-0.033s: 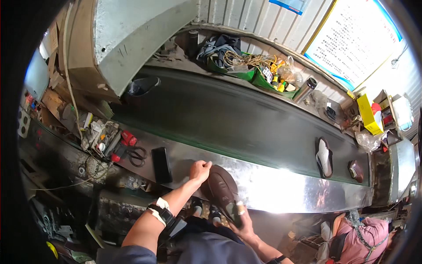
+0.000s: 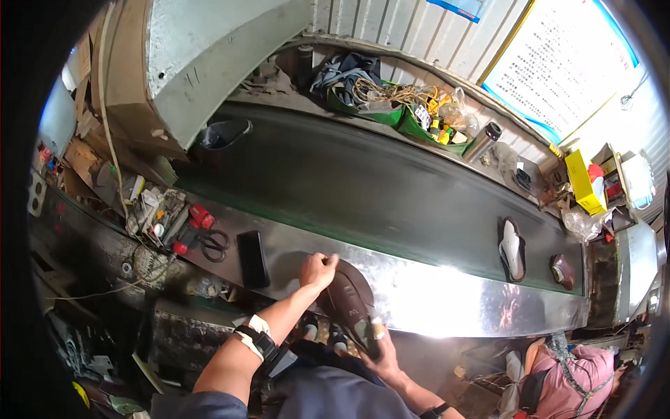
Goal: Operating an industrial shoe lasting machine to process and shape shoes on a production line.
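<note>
A brown leather shoe (image 2: 347, 292) is held over the near edge of the metal ledge, its toe end pointing away from me. My left hand (image 2: 319, 272) is closed in a pinch at the toe end, on its left side. At the heel end, my right hand (image 2: 384, 355) grips the shoe from the right, with a pale wrap on one finger. Left of my left hand, a black phone (image 2: 252, 259) lies on the ledge. Beyond it are black-handled scissors (image 2: 214, 246) and a red-and-black tool (image 2: 201, 216).
Behind the metal ledge (image 2: 412, 283) runs a dark conveyor belt (image 2: 349, 178), carrying another shoe (image 2: 511, 250) and a brown shoe piece (image 2: 560, 271) at the right. Green bins (image 2: 434, 133) and a steel flask (image 2: 483, 142) line the back shelf. A large metal housing (image 2: 223, 63) rises at the left.
</note>
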Action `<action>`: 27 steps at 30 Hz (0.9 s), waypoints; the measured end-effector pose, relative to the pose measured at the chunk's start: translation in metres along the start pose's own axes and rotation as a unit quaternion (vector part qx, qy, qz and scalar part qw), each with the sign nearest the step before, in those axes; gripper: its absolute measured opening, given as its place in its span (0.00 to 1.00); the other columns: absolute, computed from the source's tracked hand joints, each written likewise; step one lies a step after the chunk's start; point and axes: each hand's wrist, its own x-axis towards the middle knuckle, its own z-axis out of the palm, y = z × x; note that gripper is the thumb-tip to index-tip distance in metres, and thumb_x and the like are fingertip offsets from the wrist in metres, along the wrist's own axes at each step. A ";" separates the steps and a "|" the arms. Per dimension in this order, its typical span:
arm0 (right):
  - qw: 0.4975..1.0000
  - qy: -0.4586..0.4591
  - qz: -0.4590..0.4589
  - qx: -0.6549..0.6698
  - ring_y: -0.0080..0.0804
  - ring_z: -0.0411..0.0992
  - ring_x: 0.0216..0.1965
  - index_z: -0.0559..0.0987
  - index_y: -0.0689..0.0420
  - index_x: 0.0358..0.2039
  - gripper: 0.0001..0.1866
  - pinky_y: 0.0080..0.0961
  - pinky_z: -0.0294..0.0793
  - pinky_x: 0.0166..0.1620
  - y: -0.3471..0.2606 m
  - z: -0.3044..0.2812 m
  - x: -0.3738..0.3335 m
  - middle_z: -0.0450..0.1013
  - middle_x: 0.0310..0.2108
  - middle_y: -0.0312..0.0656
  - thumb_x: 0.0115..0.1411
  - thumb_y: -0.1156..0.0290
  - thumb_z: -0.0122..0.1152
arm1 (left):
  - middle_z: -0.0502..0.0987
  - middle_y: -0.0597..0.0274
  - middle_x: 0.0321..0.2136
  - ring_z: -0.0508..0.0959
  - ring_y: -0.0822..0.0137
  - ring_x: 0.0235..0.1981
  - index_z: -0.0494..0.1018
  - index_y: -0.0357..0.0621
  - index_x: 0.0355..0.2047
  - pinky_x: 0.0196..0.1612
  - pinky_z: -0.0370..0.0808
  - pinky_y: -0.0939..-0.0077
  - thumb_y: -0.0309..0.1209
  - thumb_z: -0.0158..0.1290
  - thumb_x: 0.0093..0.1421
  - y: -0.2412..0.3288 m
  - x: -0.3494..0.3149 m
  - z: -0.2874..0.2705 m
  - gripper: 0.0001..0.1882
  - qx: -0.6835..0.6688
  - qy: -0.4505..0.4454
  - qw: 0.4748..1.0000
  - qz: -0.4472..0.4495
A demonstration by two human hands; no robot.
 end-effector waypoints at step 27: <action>0.900 -0.227 0.183 0.323 0.23 0.74 0.45 0.57 0.58 0.73 0.34 0.21 0.75 0.48 -0.154 0.030 0.091 0.77 0.48 0.42 0.70 0.71 0.58 | 0.82 0.46 0.28 0.84 0.50 0.34 0.78 0.38 0.33 0.40 0.78 0.59 0.49 0.62 0.51 -0.047 -0.207 -0.153 0.24 -0.207 0.351 0.913 -0.016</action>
